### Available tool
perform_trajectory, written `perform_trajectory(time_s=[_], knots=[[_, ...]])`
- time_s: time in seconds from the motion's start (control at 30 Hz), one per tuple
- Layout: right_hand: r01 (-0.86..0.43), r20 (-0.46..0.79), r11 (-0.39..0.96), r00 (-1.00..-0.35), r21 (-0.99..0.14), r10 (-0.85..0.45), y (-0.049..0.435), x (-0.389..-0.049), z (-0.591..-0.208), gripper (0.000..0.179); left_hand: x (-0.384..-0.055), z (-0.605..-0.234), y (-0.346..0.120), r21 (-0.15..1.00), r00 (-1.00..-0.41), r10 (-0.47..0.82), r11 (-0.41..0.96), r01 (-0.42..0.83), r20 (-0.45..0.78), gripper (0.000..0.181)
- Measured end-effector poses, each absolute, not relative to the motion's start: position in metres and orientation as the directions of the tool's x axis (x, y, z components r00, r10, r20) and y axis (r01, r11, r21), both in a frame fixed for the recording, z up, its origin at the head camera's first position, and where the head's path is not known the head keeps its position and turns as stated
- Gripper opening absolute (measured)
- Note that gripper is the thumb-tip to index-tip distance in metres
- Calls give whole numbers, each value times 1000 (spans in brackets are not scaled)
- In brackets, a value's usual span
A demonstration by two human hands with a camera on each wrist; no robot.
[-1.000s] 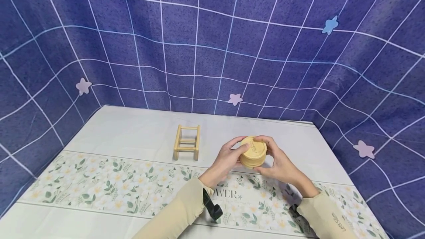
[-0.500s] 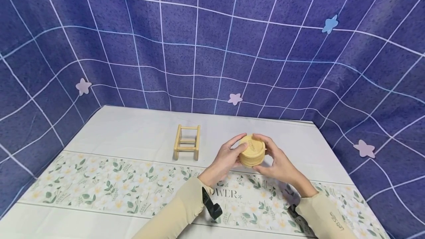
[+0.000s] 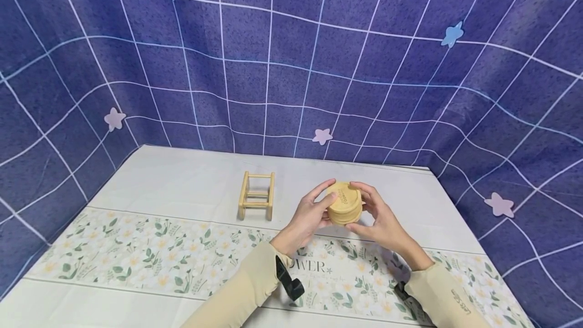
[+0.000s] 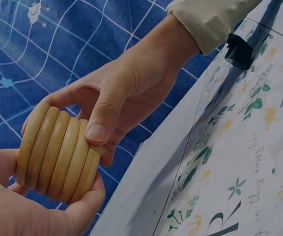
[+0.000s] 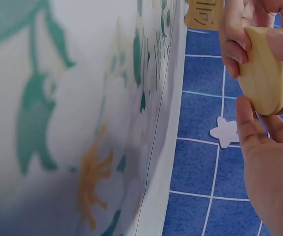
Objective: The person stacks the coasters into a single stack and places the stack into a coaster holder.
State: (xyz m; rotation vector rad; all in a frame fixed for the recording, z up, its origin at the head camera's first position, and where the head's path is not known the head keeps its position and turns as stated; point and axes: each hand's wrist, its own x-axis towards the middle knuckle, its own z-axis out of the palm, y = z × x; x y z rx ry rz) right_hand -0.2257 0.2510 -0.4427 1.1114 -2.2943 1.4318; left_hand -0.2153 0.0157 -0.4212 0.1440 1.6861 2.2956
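Observation:
A stack of round wooden coasters (image 3: 344, 201) is held up between both hands over the table, its top face bearing small printed lettering. From the left side, my left hand (image 3: 306, 219) grips the stack, thumb on the top coaster. My right hand (image 3: 384, 224) grips it from the right with thumb and fingers around the edge. In the left wrist view, several coaster edges (image 4: 58, 152) show side by side between the hands. The right wrist view shows one flat plain face (image 5: 263, 73) of the stack.
A small wooden rack (image 3: 256, 204) with rod bars stands on the table left of the hands. The table cover (image 3: 159, 171) is white with a floral band (image 3: 136, 247). Behind hangs a blue curtain (image 3: 291, 80) with a white grid and stars.
The coaster stack has shifted slightly up and left with both hands, and its top lettering has turned. The rack has stayed in place.

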Motion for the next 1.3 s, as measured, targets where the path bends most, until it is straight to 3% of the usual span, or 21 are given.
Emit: perform_trajectory(time_s=[0.57, 1.3], knots=[[-704, 555, 246, -688, -666, -466, 246, -228, -437, 106, -218, -418, 12, 913, -940, 328, -347, -215, -96, 50], [-677, 655, -11, -707, -736, -266, 203, -230, -425, 96, -216, -401, 1, 760, -931, 357, -583, -289, -81, 51]])
